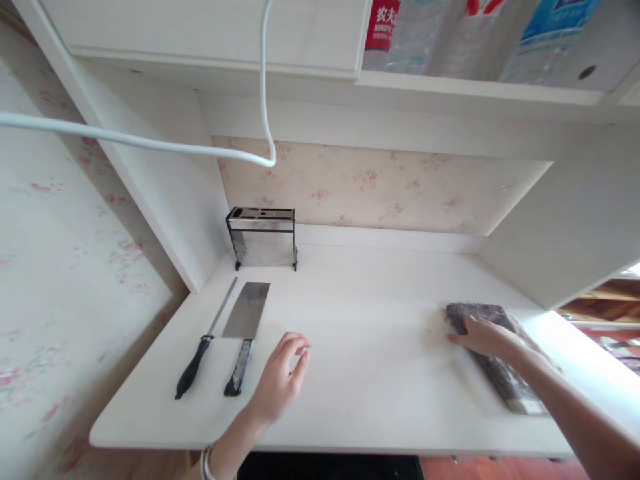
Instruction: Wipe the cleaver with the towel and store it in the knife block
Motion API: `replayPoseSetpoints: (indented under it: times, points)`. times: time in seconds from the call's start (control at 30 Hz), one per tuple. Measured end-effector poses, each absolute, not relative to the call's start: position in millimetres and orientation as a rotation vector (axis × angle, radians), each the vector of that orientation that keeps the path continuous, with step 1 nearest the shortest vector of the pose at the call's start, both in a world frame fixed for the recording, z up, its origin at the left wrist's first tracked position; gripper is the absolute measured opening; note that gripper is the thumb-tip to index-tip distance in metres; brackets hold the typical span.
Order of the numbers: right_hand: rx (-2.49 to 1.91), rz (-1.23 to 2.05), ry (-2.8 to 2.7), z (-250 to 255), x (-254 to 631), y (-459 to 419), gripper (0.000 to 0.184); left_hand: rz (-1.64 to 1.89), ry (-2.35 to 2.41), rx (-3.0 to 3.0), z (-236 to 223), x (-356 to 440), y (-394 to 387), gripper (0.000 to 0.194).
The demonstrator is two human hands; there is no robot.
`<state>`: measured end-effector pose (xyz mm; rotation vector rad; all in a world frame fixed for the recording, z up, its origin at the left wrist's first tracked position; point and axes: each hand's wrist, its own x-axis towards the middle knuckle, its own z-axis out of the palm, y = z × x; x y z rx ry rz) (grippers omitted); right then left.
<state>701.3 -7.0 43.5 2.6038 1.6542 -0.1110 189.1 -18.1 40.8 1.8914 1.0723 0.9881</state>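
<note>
My left hand hovers over the front of the white tabletop, fingers loosely curved and thumb apart, holding nothing. Just left of it lies a cleaver with a worn black handle pointing toward me. Beside the cleaver is a honing steel with a black handle. At the right, my right hand lies on a folded, fuzzy grey-brown towel, its fingers and thumb closed on the upper left part. Part of the towel is hidden under that hand and forearm.
A metal knife block with a slotted black-framed top stands at the back left. A white cable hangs across the upper left. Overhead, a white cabinet and a shelf with several water bottles jut out. White side panels bound the table.
</note>
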Motion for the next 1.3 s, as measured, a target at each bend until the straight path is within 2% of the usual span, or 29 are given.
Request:
replayPoseSetpoints:
  times: [0.07,0.2,0.4,0.6,0.8,0.9,1.07,1.23,1.3]
  points:
    - [2.550,-0.222,1.723,41.4,695.3,-15.2,0.015,0.939,1.034,1.853,33.6,198.8,-19.5,0.019]
    - [2.634,-0.345,1.794,50.3,668.2,-10.9,0.013,0.883,1.040,1.842,20.0,204.5,-23.1,0.019]
    - [2.606,-0.975,2.045,47.9,564.5,23.8,0.012,0.938,1.117,1.861,13.2,204.7,-25.3,0.019]
    - [2.415,-1.557,2.284,42.4,411.8,67.7,0.016,1.304,1.339,1.866,12.2,194.7,-28.1,0.017]
    - [2.239,-1.780,2.471,50.8,319.3,87.6,0.019,1.598,1.611,2.004,3.0,183.5,-32.9,0.011]
    - [2.263,-1.774,2.524,47.3,307.7,85.2,0.022,1.519,1.724,2.180,-0.6,184.9,-29.0,0.013]
    - [2.374,-1.767,2.544,46.0,327.7,55.2,0.023,1.062,1.898,2.350,-2.1,191.8,-18.6,0.023]
    - [2.479,-1.899,2.624,98.8,369.6,-24.6,0.022,0.941,1.931,2.430,0.2,197.0,-18.2,0.028]
    - [2.594,-1.792,2.749,128.0,391.2,-62.9,0.022,0.925,1.936,2.411,1.3,198.4,-19.9,0.027]
